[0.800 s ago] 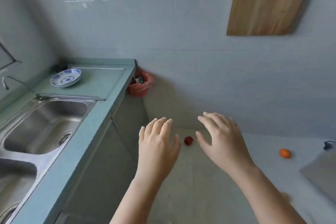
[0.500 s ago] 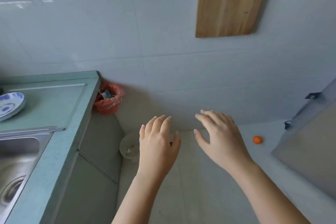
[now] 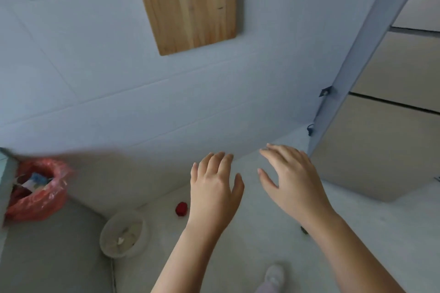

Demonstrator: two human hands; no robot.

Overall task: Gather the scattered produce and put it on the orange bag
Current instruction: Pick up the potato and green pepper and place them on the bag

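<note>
Nothing gathered yet, by my reckoning; all carrying remains. Pale floor [image 3: 262, 245] lies open ahead, hemmed by tiled wall [image 3: 119, 102] beyond and door panel [image 3: 381, 150] at right. Red-orange bag [image 3: 40, 197] lines a bin far left; cannot tell if it's the target. White pail [image 3: 123, 233] sits near the corner. My left hand [image 3: 214, 192] and right hand [image 3: 290, 183] hover empty, fingers spread. One red fruit [image 3: 181, 208] on the floor, between left hand and pail.

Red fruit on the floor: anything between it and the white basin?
Nothing. In the head view, only a bare strip of floor separates the red fruit from the white basin.
</note>
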